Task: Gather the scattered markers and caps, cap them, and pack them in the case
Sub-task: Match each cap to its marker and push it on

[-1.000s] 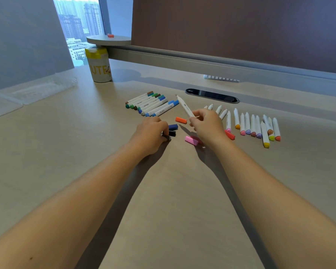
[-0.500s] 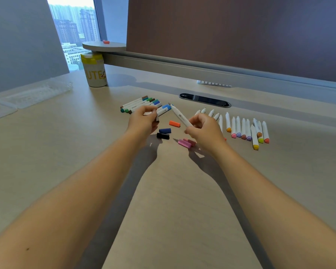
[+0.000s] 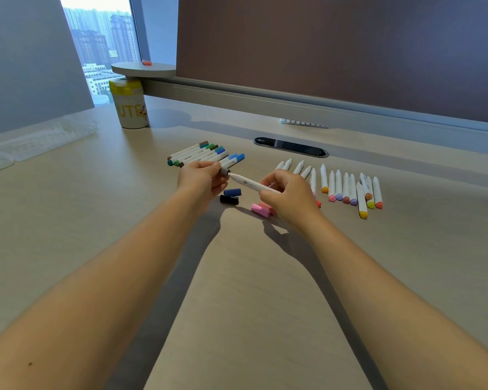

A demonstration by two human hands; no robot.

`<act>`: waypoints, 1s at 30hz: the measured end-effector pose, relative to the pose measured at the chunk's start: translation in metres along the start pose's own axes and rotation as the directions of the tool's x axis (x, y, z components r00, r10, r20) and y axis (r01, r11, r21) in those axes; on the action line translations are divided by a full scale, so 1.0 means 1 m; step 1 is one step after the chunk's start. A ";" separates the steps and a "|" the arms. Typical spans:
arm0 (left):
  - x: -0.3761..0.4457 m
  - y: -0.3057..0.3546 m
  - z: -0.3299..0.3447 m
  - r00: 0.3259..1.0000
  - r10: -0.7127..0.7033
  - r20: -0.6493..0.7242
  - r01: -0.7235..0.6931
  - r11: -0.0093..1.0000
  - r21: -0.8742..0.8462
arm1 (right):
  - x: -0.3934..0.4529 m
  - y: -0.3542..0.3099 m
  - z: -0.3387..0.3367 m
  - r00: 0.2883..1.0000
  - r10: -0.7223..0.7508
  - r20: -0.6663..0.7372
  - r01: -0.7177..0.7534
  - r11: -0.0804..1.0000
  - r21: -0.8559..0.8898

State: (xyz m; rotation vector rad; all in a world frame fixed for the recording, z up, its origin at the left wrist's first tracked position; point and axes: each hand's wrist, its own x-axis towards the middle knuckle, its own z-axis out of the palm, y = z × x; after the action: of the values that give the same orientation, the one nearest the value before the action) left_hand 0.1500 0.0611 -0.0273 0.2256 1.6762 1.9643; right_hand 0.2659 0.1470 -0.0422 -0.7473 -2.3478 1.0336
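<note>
Left hand [image 3: 202, 178] pinches a grey cap [image 3: 224, 172] at the tip of the white marker [image 3: 247, 184]; right hand [image 3: 288, 197] grips its barrel, axis running between them.

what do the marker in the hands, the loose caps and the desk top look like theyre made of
Marker: likely plastic, a smooth white barrel with small print and a soft sheen.
Loose caps, such as the dark blue cap and pink cap: apparently moulded plastic, solid colour, fairly matt.
Desk top: probably laminate in a pale wood look, with fine grain lines and a matt finish.
</note>
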 end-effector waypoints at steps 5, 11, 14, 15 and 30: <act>0.000 -0.002 0.007 0.996 0.068 0.058 -0.077 0.983 0.165 | 0.001 -0.002 0.002 0.995 -0.037 -0.089 0.041 0.998 0.041; 0.007 0.000 0.012 0.991 0.095 0.092 -0.108 0.985 0.138 | 0.007 -0.006 -0.001 0.986 0.002 -0.166 0.013 0.996 0.089; 0.010 0.000 0.015 0.988 0.123 0.094 -0.136 0.980 0.148 | 0.010 -0.008 -0.004 0.979 -0.008 -0.202 0.027 0.996 0.089; 0.011 0.000 0.016 0.987 0.131 0.096 -0.145 0.978 0.149 | 0.011 -0.009 -0.005 0.978 -0.017 -0.210 0.035 0.996 0.081; 0.042 0.008 0.039 0.992 0.035 0.125 -0.061 0.975 0.214 | 0.045 0.010 -0.003 0.986 -0.035 -0.163 0.044 0.998 0.053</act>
State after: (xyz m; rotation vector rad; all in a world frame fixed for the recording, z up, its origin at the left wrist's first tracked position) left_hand 0.1301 0.1151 -0.0210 0.4605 1.8199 1.7620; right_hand 0.2370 0.1828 -0.0392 -0.7319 -2.1777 0.9795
